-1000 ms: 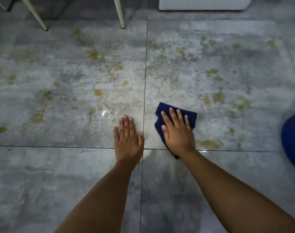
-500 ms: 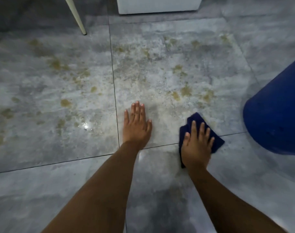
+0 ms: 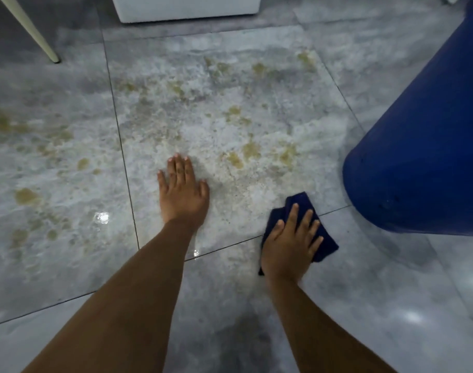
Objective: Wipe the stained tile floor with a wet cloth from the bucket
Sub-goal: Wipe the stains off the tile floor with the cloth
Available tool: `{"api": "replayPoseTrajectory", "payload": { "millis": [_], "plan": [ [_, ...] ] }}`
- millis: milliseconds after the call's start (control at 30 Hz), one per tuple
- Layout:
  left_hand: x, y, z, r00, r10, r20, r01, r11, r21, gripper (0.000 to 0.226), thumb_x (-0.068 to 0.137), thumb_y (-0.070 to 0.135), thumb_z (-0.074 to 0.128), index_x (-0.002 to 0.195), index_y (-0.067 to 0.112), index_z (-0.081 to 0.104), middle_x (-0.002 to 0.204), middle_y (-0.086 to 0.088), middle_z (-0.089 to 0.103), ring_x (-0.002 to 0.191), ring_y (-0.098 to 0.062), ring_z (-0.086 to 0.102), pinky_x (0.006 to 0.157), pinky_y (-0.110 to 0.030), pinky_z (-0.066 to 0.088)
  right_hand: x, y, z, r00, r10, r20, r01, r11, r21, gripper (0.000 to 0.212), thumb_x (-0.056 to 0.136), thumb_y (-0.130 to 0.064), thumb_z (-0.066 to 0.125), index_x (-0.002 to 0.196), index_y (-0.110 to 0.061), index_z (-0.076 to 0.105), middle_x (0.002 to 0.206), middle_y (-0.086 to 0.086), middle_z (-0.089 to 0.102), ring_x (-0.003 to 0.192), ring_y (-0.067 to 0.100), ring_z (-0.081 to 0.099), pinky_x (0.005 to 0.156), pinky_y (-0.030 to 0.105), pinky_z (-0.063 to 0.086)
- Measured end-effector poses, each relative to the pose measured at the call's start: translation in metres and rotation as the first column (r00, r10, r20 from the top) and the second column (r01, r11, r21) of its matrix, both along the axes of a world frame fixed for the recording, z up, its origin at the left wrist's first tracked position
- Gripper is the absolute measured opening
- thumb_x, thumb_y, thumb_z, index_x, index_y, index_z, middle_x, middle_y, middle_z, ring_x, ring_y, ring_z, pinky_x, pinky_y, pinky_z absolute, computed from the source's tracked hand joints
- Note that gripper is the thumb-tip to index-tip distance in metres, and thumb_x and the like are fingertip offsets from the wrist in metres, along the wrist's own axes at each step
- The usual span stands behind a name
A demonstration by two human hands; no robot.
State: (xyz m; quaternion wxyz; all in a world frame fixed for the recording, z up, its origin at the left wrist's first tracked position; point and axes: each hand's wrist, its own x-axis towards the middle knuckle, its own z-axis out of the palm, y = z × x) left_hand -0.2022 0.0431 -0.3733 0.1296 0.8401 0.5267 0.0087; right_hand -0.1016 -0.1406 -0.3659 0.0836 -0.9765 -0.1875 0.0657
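Observation:
A dark blue cloth (image 3: pixel 323 242) lies folded on the grey tile floor (image 3: pixel 68 265), across a grout line. My right hand (image 3: pixel 289 246) presses flat on top of the cloth, fingers spread. My left hand (image 3: pixel 183 192) rests flat on the bare wet tile to the left, holding nothing. Yellow-brown stains (image 3: pixel 243 154) spot the tiles beyond both hands and far to the left. A large blue bucket (image 3: pixel 423 135) stands at the right, just beyond the cloth.
A white chair leg (image 3: pixel 31 30) stands at the top left. A white box-like object (image 3: pixel 187 6) sits at the top centre. Wet glare shines on the tile left of my left arm.
My right hand has slid the cloth to the right and towards me, close to the bucket. The view has swung right, so the bucket fills more of the right side.

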Motion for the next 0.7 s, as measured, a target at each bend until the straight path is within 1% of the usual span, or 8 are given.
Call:
{"api": "replayPoseTrajectory", "payload": {
  "millis": [100, 200, 300, 400, 500, 567, 600, 700],
  "plan": [
    [-0.002, 0.000, 0.001, 1.000, -0.009, 0.013, 0.009, 1.000, -0.013, 0.065, 0.099, 0.042, 0.018, 0.153, 0.010, -0.003, 0.161, -0.007, -0.009, 0.147, -0.017, -0.015, 0.119, -0.041, -0.010, -0.008, 0.026, 0.001, 0.987, 0.155, -0.028, -0.154, 0.987, 0.033, 0.056, 0.097, -0.039, 0.021, 0.149, -0.020, 0.034, 0.154, 0.012, 0.031, 0.142, 0.034, 0.027, 0.115, 0.052, 0.014],
    [-0.004, 0.000, 0.003, 0.999, -0.015, 0.039, 0.016, 1.000, -0.016, 0.065, 0.100, 0.043, 0.018, 0.153, 0.011, -0.003, 0.161, -0.006, -0.009, 0.146, -0.016, -0.016, 0.119, -0.040, -0.010, 0.049, 0.043, 0.001, 0.956, 0.291, -0.042, -0.292, 0.956, -0.025, 0.053, 0.101, -0.040, 0.022, 0.152, -0.026, 0.020, 0.160, 0.006, 0.017, 0.147, 0.027, 0.012, 0.117, 0.046, 0.002],
    [-0.004, -0.002, 0.003, 0.999, -0.013, 0.042, 0.014, 1.000, -0.023, 0.066, 0.100, 0.043, 0.018, 0.153, 0.012, -0.004, 0.161, -0.005, -0.009, 0.146, -0.015, -0.017, 0.119, -0.040, -0.010, 0.085, 0.019, 0.001, 0.998, 0.026, -0.059, -0.027, 0.999, -0.020, 0.053, 0.102, -0.039, 0.022, 0.153, -0.025, 0.013, 0.161, 0.006, 0.010, 0.148, 0.026, 0.007, 0.119, 0.047, 0.001],
    [-0.003, -0.001, 0.003, 0.999, 0.010, 0.053, -0.010, 1.000, -0.010, 0.066, 0.099, 0.043, 0.020, 0.153, 0.011, -0.005, 0.161, -0.006, -0.008, 0.146, -0.016, -0.015, 0.119, -0.041, -0.010, 0.045, 0.007, 0.002, 0.986, -0.168, -0.024, 0.169, 0.985, 0.035, 0.053, 0.101, -0.035, 0.023, 0.151, -0.019, 0.023, 0.158, 0.013, 0.022, 0.145, 0.034, 0.017, 0.116, 0.054, 0.010],
    [-0.003, -0.002, 0.004, 0.999, 0.026, 0.029, -0.026, 1.000, -0.005, 0.067, 0.099, 0.044, 0.018, 0.152, 0.010, -0.006, 0.161, -0.008, -0.008, 0.147, -0.017, -0.016, 0.118, -0.042, -0.012, 0.015, 0.030, 0.003, 0.998, -0.034, -0.050, 0.038, 0.997, 0.071, 0.055, 0.098, -0.036, 0.025, 0.147, -0.015, 0.035, 0.152, 0.018, 0.033, 0.140, 0.038, 0.029, 0.112, 0.057, 0.018],
    [-0.004, -0.003, 0.003, 0.999, 0.027, 0.028, -0.027, 1.000, 0.001, 0.067, 0.099, 0.044, 0.017, 0.152, 0.010, -0.005, 0.161, -0.008, -0.007, 0.147, -0.018, -0.015, 0.119, -0.043, -0.011, 0.040, 0.045, 0.005, 0.985, 0.164, -0.058, -0.164, 0.986, -0.005, 0.054, 0.101, -0.038, 0.024, 0.152, -0.021, 0.023, 0.159, 0.010, 0.018, 0.146, 0.031, 0.015, 0.117, 0.050, 0.006],
    [-0.004, -0.002, 0.003, 0.999, 0.027, 0.028, -0.027, 1.000, 0.003, 0.067, 0.099, 0.044, 0.018, 0.152, 0.009, -0.004, 0.161, -0.009, -0.006, 0.147, -0.018, -0.015, 0.119, -0.042, -0.011, 0.059, 0.046, 0.004, 0.979, 0.191, -0.065, -0.193, 0.981, -0.017, 0.054, 0.102, -0.040, 0.023, 0.153, -0.024, 0.015, 0.161, 0.006, 0.011, 0.148, 0.027, 0.008, 0.118, 0.047, 0.001],
    [-0.004, -0.002, 0.002, 0.999, 0.028, 0.024, -0.028, 1.000, 0.004, 0.067, 0.099, 0.043, 0.020, 0.153, 0.009, -0.002, 0.161, -0.009, -0.005, 0.147, -0.018, -0.013, 0.118, -0.041, -0.012, 0.091, 0.027, 0.006, 0.997, -0.052, -0.063, 0.051, 0.999, -0.017, 0.055, 0.102, -0.039, 0.020, 0.153, -0.025, 0.009, 0.162, 0.005, 0.005, 0.148, 0.025, 0.002, 0.119, 0.046, -0.001]
  ]
}}
